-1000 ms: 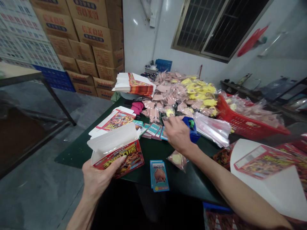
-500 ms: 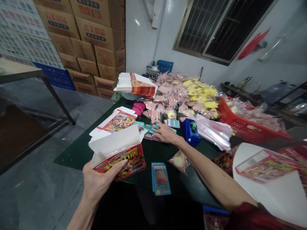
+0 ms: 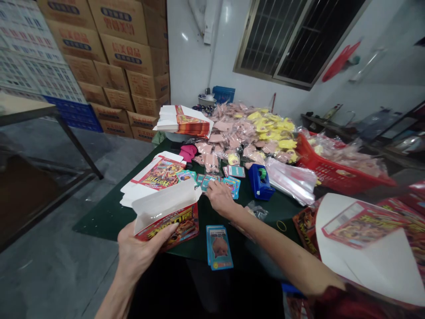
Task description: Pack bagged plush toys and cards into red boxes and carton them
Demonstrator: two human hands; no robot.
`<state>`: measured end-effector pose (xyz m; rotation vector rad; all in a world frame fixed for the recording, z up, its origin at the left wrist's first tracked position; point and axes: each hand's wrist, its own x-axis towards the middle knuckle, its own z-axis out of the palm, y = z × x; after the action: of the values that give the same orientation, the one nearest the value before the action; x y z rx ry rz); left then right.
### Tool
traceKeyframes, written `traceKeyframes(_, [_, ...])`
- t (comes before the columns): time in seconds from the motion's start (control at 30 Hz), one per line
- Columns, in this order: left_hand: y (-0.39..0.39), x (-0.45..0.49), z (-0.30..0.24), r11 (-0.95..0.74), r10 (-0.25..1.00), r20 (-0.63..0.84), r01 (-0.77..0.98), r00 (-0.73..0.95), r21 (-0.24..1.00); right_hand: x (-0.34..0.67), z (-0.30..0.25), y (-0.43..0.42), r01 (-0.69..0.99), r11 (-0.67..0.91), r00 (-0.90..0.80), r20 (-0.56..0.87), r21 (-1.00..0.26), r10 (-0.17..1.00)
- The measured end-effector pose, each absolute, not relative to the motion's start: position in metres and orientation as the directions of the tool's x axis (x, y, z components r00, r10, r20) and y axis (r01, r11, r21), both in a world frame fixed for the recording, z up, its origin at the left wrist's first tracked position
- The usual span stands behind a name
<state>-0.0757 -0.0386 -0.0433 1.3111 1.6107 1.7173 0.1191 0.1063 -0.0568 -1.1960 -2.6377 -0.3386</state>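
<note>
My left hand [image 3: 141, 248] grips a red printed carton [image 3: 177, 226], its white flap raised and its top open toward the table. My right hand [image 3: 221, 199] is beside the carton's mouth, over a row of teal cards [image 3: 205, 180]. Its fingers are drawn together at the cards' near edge; what they pinch is hidden. Blue picture cards [image 3: 233, 185] lie just behind that hand. Closer to me, a small stack of blue cards [image 3: 219, 248] rests at the table's front edge. A clear-bagged item [image 3: 254, 210] is partly covered by my right forearm.
Bagged pink and yellow toys [image 3: 245, 133] are heaped at the back. A blue tape dispenser [image 3: 261, 182] and clear plastic bags [image 3: 292, 179] lie right of the cards. Flat cartons [image 3: 156, 173] lie left, a red basket [image 3: 332, 166] stands right, and a rubber band [image 3: 281, 226] lies nearby.
My right hand has drawn back toward me and slightly left, nearer the carton, uncovering the blue picture cards. My left hand still holds the carton. The view has shifted slightly.
</note>
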Motion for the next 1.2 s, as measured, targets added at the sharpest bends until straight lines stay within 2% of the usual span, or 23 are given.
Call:
traceKeyframes(0.17, [-0.037, -0.071, -0.037, -0.262, 0.857, 0.379, 0.338, -0.350, 0.904, 0.140, -0.028, 0.114, 0.849, 0.528, -0.452, 0.476, -0.029, 0.754])
traceKeyframes(0.27, [-0.036, -0.064, -0.032, -0.290, 0.887, 0.380, 0.321, -0.263, 0.901, 0.166, 0.017, 0.100, 0.819, 0.524, -0.280, 0.635, -0.233, 0.720])
traceKeyframes(0.33, [-0.035, -0.057, -0.026, -0.293, 0.915, 0.356, 0.292, -0.191, 0.910, 0.179, 0.048, 0.073, 0.570, 0.652, -0.101, 0.746, -0.500, 0.659])
traceKeyframes(0.4, [-0.036, -0.048, -0.019, -0.284, 0.941, 0.320, 0.258, -0.108, 0.923, 0.184, 0.071, 0.041, 0.354, 0.733, -0.086, 0.761, -0.580, 0.643])
traceKeyframes(0.5, [-0.039, -0.034, -0.010, -0.280, 0.960, 0.281, 0.181, 0.021, 0.943, 0.178, 0.081, 0.006, 0.321, 0.817, -0.208, 0.806, -0.479, 0.554])
traceKeyframes(0.63, [-0.043, -0.020, -0.006, -0.273, 0.959, 0.266, 0.071, 0.096, 0.959, 0.172, 0.064, 0.001, 0.459, 0.873, -0.458, 0.799, -0.165, 0.391])
traceKeyframes(0.73, [-0.043, -0.015, -0.008, -0.277, 0.960, 0.272, 0.091, 0.057, 0.957, 0.171, 0.047, -0.001, 0.566, 0.824, -0.558, 0.745, 0.021, 0.364])
traceKeyframes(0.8, [-0.042, -0.013, -0.010, -0.272, 0.962, 0.272, 0.117, 0.021, 0.955, 0.167, 0.038, -0.009, 0.605, 0.793, -0.586, 0.713, 0.069, 0.385])
traceKeyframes(0.87, [-0.042, -0.013, -0.012, -0.269, 0.963, 0.270, 0.127, 0.005, 0.955, 0.161, 0.030, -0.019, 0.614, 0.789, -0.574, 0.698, 0.021, 0.429])
traceKeyframes(0.97, [-0.043, -0.013, -0.014, -0.271, 0.963, 0.270, 0.112, 0.020, 0.956, 0.154, 0.021, -0.030, 0.584, 0.803, -0.532, 0.689, -0.122, 0.491])
traceKeyframes(1.03, [-0.044, -0.012, -0.016, -0.288, 0.956, 0.292, 0.134, -0.007, 0.948, 0.154, 0.017, -0.031, 0.556, 0.813, -0.496, 0.717, -0.171, 0.490])
traceKeyframes(1.1, [-0.043, -0.011, -0.019, -0.340, 0.920, 0.369, 0.200, -0.132, 0.919, 0.155, 0.012, -0.028, 0.565, 0.791, -0.351, 0.798, -0.236, 0.490])
traceKeyframes(1.17, [-0.040, -0.009, -0.023, -0.422, 0.814, 0.498, 0.284, -0.299, 0.861, 0.155, 0.006, -0.023, 0.558, 0.715, -0.108, 0.818, -0.421, 0.566])
traceKeyframes(1.2, [-0.038, -0.008, -0.025, -0.465, 0.740, 0.564, 0.326, -0.368, 0.823, 0.154, 0.002, -0.020, 0.504, 0.672, -0.009, 0.775, -0.543, 0.632])
